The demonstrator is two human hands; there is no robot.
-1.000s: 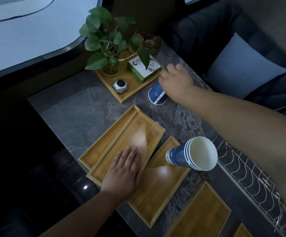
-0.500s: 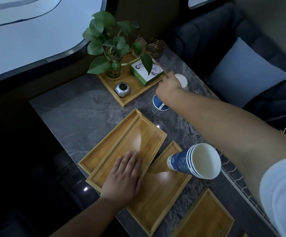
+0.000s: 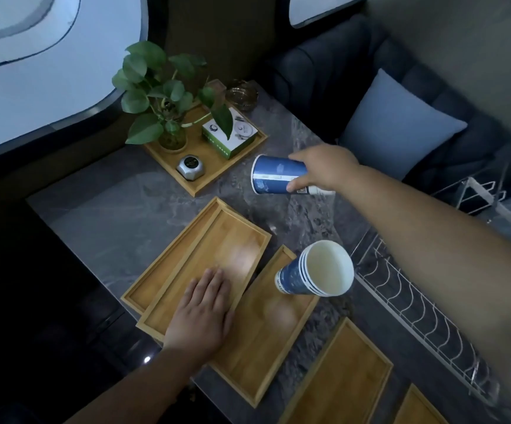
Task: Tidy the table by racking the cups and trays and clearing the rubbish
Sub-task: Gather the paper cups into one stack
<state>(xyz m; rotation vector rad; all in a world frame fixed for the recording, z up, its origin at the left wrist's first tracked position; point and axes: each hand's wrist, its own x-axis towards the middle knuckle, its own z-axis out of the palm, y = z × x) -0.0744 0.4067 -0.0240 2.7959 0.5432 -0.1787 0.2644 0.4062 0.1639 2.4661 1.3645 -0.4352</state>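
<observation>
1. The right hand gripped a blue paper cup lying on its side in the air above the grey marbled bench, fingers and thumb curled round its wide end and its base pointing left.
2. The left hand lay flat with fingers straight and close together on the upper of two stacked rectangular bamboo trays.
3. A stack of blue paper cups with white insides stood on the far end of a third bamboo tray, just right of the stacked pair.
4. Another bamboo tray lay nearer the bench's front edge.
5. A white wire rack ran along the bench's right side.
6. At the far end a square wooden tray carried a leafy green plant, a green and white box and a small silver object.
7. A pale blue cushion sat on the dark sofa beyond.
</observation>
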